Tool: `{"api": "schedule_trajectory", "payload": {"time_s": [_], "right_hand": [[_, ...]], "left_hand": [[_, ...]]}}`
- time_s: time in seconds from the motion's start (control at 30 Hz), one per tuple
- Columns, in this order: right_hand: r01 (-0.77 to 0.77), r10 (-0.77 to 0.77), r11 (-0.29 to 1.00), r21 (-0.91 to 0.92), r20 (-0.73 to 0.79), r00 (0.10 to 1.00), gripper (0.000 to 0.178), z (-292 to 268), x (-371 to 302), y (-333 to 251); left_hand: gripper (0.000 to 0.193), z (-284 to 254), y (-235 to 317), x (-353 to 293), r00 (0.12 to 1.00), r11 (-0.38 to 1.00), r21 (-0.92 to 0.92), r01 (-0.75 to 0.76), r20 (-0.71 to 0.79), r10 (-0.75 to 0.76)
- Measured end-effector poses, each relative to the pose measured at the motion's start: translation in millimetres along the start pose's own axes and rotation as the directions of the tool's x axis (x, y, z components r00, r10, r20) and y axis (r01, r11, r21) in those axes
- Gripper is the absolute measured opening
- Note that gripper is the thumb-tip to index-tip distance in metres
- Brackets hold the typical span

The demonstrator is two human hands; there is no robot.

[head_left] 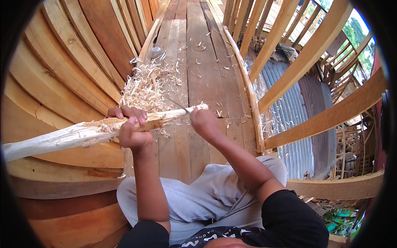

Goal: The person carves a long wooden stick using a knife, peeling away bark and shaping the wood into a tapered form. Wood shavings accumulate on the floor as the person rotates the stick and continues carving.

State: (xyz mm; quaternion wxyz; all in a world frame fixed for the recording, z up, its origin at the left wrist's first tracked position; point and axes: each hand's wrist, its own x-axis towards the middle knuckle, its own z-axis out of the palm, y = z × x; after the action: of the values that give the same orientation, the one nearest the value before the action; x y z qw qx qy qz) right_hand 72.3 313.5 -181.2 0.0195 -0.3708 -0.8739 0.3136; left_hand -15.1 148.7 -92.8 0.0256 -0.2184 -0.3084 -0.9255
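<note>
A long pale wooden pole (62, 138), its bark stripped and its surface roughly whittled, lies across in front of me from the far left to the middle. My left hand (135, 134) is closed around it, fingers over the top and thumb on the near side. At the pole's thinner right end, my right hand (205, 123) is closed on a knife (180, 105). Its thin dark blade points up and left and crosses the pole near the tip; the fist hides the handle. Curled wood shavings (144, 89) are heaped just beyond the pole.
I sit cross-legged on a plank floor (202, 62) strewn with loose shavings. Curved timber ribs and planks (45, 103) rise at my left. Spaced wooden ribs (297, 70) stand on the right, with corrugated metal sheeting (289, 136) beyond. A small grey cup-like object (156, 50) sits behind the heap.
</note>
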Motion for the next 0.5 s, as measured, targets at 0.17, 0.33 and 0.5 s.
{"api": "schedule_trajectory", "payload": {"time_s": [0.17,0.33,0.5], "right_hand": [[-0.102,0.104,0.994,0.030,-0.076,0.992,0.055,17,33,59],[-0.053,0.054,0.998,0.017,-0.032,0.998,0.056,5,19,27],[-0.060,0.066,0.994,0.095,-0.054,0.996,0.058,22,43,73]], "left_hand": [[0.029,12,3,-6,0.999,1.000,0.008,0.018,-0.042,-0.018],[0.029,23,2,-14,0.997,0.998,0.049,-0.033,0.076,0.029],[0.030,29,-1,-15,0.998,1.000,0.022,-0.002,0.067,0.000]]}}
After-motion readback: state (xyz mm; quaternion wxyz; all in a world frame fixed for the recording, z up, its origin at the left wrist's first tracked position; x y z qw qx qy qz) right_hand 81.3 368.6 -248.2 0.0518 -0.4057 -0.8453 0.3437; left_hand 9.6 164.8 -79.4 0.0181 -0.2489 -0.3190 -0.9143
